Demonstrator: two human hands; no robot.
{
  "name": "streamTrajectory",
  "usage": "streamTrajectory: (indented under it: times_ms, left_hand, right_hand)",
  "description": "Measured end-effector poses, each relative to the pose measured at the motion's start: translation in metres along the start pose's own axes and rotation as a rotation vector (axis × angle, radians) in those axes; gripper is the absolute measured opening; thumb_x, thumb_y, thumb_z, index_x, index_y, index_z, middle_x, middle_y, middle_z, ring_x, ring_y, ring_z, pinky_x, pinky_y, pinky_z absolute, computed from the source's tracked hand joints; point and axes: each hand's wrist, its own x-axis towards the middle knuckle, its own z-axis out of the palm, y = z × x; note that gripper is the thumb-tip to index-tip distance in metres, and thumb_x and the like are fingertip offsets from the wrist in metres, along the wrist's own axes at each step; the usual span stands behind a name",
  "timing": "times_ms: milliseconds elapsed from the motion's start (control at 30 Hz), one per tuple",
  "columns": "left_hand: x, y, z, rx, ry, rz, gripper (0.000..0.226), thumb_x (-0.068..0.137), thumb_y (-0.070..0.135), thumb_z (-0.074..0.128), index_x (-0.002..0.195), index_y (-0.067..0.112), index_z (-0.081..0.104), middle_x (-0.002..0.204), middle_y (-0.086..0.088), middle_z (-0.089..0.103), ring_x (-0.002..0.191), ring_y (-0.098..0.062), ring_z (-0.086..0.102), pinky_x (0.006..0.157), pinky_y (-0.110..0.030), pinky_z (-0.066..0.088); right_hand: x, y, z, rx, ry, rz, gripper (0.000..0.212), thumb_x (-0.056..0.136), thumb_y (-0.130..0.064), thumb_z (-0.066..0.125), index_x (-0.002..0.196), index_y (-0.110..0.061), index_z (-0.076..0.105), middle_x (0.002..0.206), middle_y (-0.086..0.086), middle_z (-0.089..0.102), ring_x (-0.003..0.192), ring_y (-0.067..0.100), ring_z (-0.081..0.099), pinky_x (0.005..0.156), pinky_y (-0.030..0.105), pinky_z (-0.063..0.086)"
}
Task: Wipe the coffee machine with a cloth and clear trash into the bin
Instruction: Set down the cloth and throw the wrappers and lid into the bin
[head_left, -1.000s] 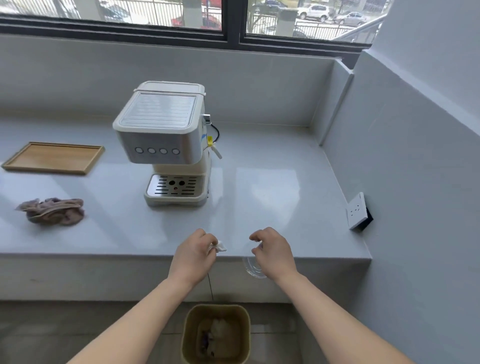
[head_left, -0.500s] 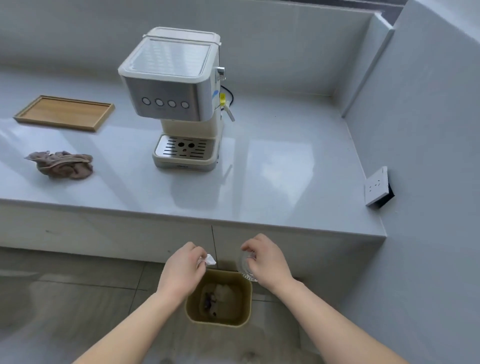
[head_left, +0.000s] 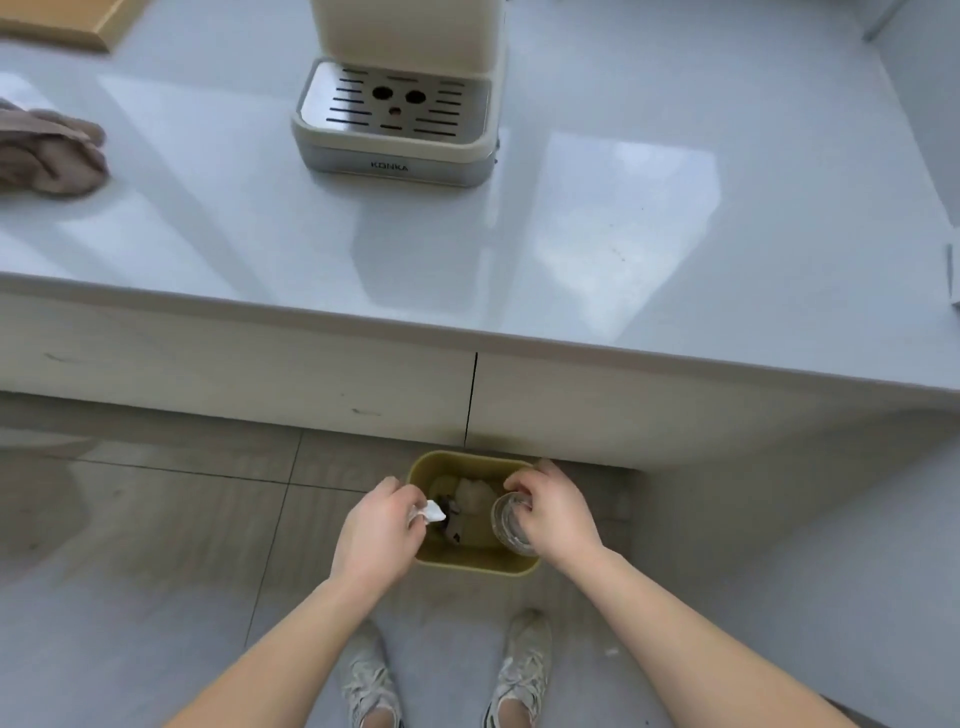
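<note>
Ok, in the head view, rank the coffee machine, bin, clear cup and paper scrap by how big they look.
1. coffee machine, largest even with its top cut off by the frame
2. bin
3. clear cup
4. paper scrap, clearly the smallest

Both hands have come down from the tabletop (head_left: 571, 270) edge to the bin (head_left: 470, 564) on the floor. The left hand (head_left: 376, 535) now holds its white scrap (head_left: 434, 513) at the rim, and the right hand (head_left: 553, 514) holds the clear cup (head_left: 509, 525) over the opening.
</note>
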Motion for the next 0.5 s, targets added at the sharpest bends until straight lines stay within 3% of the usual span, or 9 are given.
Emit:
streamTrajectory:
  times_ms: [333,500]
  left_hand:
    - [0.034,-0.039,0.084,0.088,-0.116,-0.097,0.018,0.092,0.027,0.06,0.109,0.025,0.067,0.111,0.001,0.065,0.09,-0.023,0.065,0.073,-0.033,0.055]
    - [0.039,-0.049,0.113,0.129,-0.136,-0.13,0.016,0.094,0.027,0.059,0.109,0.027,0.066,0.109,0.003,0.065,0.085,-0.019,0.065,0.074,-0.035,0.059]
  right_hand:
    - [0.044,0.058,0.089,-0.021,-0.084,0.18,0.025,0.091,-0.015,0.059,0.111,-0.03,0.064,0.121,-0.002,0.057,0.091,0.015,0.057,0.077,0.023,0.046]
    - [0.054,0.072,0.117,-0.009,-0.081,0.199,0.029,0.092,-0.011,0.058,0.114,-0.029,0.064,0.119,-0.003,0.055,0.094,0.017,0.061,0.08,0.024,0.049]
